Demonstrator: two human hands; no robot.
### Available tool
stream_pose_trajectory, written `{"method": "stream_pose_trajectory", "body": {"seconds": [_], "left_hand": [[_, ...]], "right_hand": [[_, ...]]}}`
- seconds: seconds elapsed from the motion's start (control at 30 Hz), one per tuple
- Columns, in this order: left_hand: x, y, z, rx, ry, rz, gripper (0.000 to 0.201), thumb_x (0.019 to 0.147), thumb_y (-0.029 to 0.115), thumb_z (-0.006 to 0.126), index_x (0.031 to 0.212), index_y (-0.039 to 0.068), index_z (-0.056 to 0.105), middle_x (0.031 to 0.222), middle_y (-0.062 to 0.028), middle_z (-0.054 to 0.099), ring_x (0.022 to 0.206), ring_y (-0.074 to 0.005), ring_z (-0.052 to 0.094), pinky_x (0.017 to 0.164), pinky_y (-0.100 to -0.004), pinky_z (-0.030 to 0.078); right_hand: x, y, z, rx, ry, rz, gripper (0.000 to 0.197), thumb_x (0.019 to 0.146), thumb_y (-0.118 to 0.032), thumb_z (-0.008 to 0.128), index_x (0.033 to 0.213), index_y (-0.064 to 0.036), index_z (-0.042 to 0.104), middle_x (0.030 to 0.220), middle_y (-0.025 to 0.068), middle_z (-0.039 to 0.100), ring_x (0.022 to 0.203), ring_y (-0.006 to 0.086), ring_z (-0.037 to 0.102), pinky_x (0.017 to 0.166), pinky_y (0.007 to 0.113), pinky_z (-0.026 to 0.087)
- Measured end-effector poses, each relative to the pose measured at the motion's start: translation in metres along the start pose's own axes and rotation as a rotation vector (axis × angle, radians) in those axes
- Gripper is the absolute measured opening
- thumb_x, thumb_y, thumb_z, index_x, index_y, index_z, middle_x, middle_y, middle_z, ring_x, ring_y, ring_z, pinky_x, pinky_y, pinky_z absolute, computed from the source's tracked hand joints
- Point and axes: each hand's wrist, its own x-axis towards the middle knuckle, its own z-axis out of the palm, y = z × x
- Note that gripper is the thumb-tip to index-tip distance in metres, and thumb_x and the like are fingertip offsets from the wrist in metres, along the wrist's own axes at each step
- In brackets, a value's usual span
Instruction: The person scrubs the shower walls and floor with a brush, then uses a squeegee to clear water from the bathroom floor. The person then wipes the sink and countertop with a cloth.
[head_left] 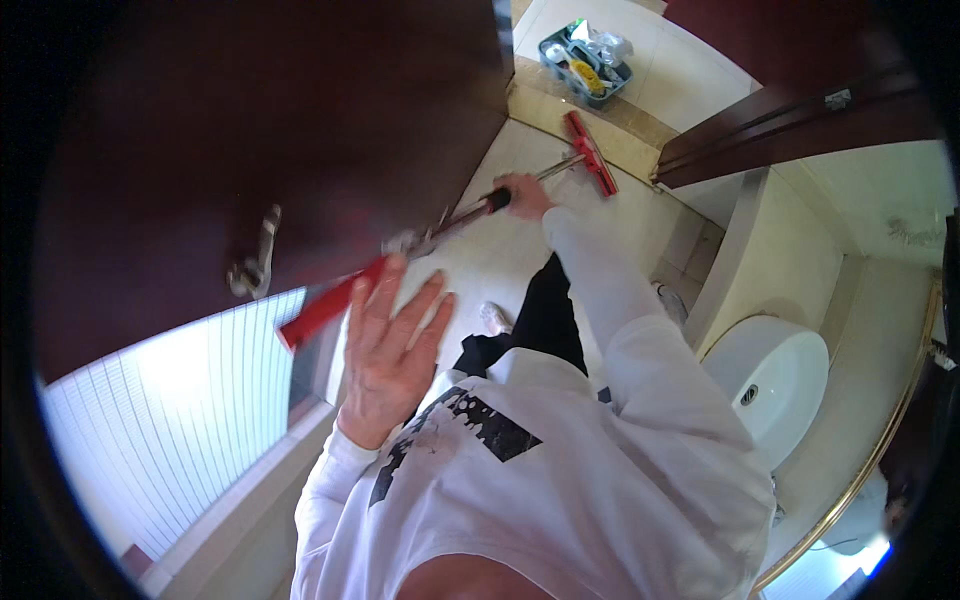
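Note:
A mop with a red head (592, 153) rests on the floor near the threshold, its metal pole slanting back toward me. My right hand (526, 194) is closed around the pole, just beyond a black collar. The upper part of the mop, by the door, ends in a long red grip (322, 314). Next to that grip, my left hand (390, 345) is open with its fingers spread and its back up. Whether its fingertips touch the red grip, I cannot tell.
A dark brown door (300, 120) with a metal handle (258, 255) stands at the left. Past the stone threshold (560, 118) sits a caddy (600, 92) of cleaning supplies. To the right are a white round basin (775, 385) and a gold-edged mirror (845, 505). Ribbed bright glass (180, 400) fills the lower left.

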Motion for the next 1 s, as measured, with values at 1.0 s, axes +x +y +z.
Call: {"method": "stream_pose_trajectory", "body": {"seconds": [1.0], "left_hand": [[-0.302, 0.073, 0.112, -0.184, -0.460, -1.194, 0.023, 0.073, 0.026, 0.067, 0.088, 0.011, 0.057, 0.076, -0.0087, 0.061, 0.067, -0.0275, 0.060, 0.057, -0.0394, 0.046]], "right_hand": [[-0.140, -0.058, 0.172, -0.424, -0.666, -0.302, 0.007, 0.069, -0.013, 0.055, 0.072, -0.0142, 0.061, 0.080, 0.0052, 0.061, 0.090, 0.0247, 0.057, 0.080, 0.038, 0.041]]}}
